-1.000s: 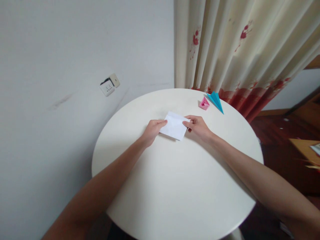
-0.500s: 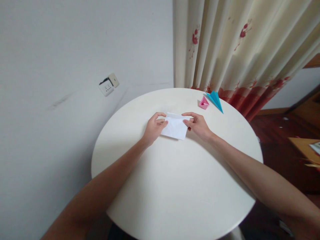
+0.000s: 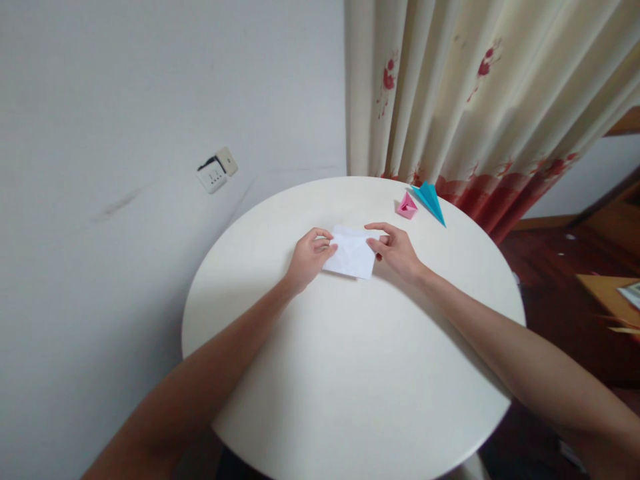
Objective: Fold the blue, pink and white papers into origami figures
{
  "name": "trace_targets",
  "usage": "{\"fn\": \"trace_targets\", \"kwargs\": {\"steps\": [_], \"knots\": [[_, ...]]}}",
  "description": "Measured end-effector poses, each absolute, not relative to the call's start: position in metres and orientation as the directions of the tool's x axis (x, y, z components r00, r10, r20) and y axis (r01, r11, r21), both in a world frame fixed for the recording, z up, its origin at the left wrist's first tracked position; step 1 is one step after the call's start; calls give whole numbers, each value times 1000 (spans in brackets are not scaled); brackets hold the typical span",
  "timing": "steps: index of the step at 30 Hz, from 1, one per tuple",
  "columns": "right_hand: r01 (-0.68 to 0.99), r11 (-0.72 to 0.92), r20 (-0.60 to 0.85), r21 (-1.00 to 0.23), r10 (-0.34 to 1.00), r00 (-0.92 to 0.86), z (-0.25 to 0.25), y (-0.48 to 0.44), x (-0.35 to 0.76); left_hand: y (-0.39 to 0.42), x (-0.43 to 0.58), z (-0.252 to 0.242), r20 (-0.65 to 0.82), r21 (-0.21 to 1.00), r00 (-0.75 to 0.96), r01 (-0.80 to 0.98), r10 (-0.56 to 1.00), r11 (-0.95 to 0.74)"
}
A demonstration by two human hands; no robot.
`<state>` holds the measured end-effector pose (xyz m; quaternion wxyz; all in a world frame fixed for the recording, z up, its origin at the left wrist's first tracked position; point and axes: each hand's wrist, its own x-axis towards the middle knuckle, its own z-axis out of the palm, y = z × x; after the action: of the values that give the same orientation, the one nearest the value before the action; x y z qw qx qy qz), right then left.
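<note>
A folded sheet of white paper (image 3: 352, 257) is held between my two hands, just over the round white table (image 3: 350, 373). My left hand (image 3: 313, 257) pinches its left edge, thumb on top. At the opposite edge, my right hand (image 3: 395, 250) grips the paper between thumb and bent fingers, its index finger stretched along the far side. A narrow flap shows at the paper's far edge. What the fingers do underneath is hidden.
Near the table's far right rim lie a pink folded-paper piece (image 3: 407, 206) and a blue paper plane (image 3: 431, 202). A wall with a socket (image 3: 213, 177) stands on the left, and a flowered curtain (image 3: 450, 100) hangs behind the table.
Almost nothing differs. The flap at the paper's far edge looks slightly flatter, and my right index finger has lifted a little. Both hands keep their hold.
</note>
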<state>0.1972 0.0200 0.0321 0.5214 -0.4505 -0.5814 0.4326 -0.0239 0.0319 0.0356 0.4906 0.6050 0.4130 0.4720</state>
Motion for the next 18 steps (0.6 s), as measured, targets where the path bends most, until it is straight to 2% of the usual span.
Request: {"fn": "trace_targets", "kwargs": {"steps": [5,11,18], "knots": [[61,222,219,-973,974,-52,32,20,197,32,-24,35,169,985,205,4,964,-173],[63,212,210,-975,977,-48,32,20,197,32,-24,35,175,980,194,54,965,-189],[54,226,224,-973,974,-42,33,17,195,30,-20,37,164,986,217,-6,962,-167]]}}
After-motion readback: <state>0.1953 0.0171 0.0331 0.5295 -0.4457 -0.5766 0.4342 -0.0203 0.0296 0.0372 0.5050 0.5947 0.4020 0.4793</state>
